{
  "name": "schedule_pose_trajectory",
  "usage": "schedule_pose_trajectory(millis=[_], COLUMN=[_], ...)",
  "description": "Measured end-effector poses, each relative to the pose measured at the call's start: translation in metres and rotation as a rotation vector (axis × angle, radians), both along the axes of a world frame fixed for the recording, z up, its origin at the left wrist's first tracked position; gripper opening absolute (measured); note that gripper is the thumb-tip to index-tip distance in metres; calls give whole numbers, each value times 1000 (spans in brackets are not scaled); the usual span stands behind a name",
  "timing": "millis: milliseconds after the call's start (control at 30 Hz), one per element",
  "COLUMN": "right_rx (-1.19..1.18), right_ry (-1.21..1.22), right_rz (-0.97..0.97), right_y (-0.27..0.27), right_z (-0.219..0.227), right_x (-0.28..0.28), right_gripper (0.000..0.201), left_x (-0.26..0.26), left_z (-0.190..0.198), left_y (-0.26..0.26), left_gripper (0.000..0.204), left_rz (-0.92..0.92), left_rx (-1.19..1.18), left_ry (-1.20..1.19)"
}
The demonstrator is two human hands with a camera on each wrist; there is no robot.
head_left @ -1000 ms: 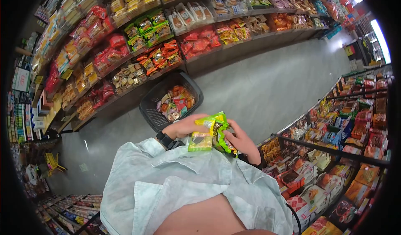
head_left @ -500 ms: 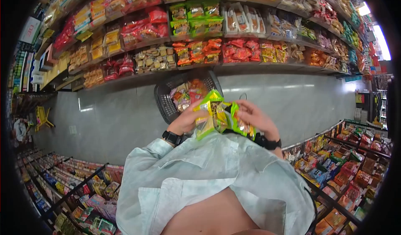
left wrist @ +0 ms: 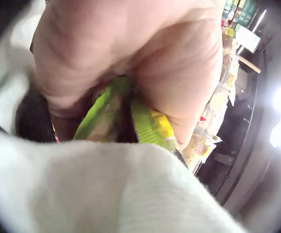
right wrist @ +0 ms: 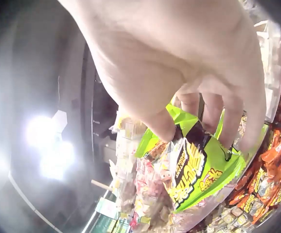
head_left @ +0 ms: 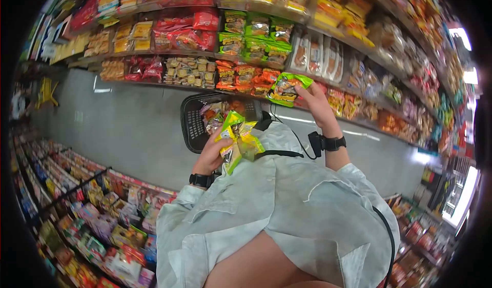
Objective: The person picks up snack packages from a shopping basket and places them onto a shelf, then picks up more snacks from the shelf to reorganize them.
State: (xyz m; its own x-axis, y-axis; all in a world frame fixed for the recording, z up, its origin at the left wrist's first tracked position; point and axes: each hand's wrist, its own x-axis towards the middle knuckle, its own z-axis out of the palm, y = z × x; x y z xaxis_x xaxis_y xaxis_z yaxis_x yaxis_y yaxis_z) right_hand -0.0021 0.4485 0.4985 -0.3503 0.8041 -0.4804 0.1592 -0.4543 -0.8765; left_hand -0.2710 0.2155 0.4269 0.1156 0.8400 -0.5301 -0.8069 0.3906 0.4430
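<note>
Green packet [head_left: 288, 89] | right hand [head_left: 320, 108] pinches it before far shelf [head_left: 169, 86]; left hand [head_left: 207, 153] grips yellow-green packaging [head_left: 239, 140] | better hold edges lightly, not crush contents.

Head view: fairly bright, heavy fisheye, shelves [head_left: 197, 55] bowed, black vignette at the edges. Lit panel [head_left: 460, 198] at right blown out, white streaks on the floor [head_left: 138, 129], far-right stock smeared. Left wrist: near cloth [left wrist: 82, 184] soft, out of focus, dark shadow under the palm [left wrist: 131, 39], hard glare at right. Right wrist: glare and haze at left, green packet [right wrist: 196, 172] print legible
</note>
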Motion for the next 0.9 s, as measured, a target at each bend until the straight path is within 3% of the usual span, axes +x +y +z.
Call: schedule_pose_trajectory(millis=[267,400,467,500,667,733,867,900], right_rx=[247,609,675,787,838,785,1130,1103], right_ry=[29,-200,-260,-272,-406,-383,-387,-387], right_rz=[286,571,710,691,727,781,817,817], right_y=[151,195,205,208,213,215,213,210], right_z=[-51,-48,-40,-46,-34,-41,-75,-82], right_x=[-46,-89,-111,-120,-151,-157,-155,-155], right_gripper=[50,66,69,67,54,50,42,42], left_x=[53,93,117,130,178,183,177,171], left_z=[29,35,45,49,52,53,57,56], left_y=[5,-9,-11,-10,-17,-14,-14,-13], left_gripper=[62,61,60,59,61,62,62,62], left_rz=[305,498,596,651,893,918,879,858], left_rx=[-184,-286,-389,-437,-517,-502,-514,-515], left_ry=[141,150,162,160,142,153,161,167])
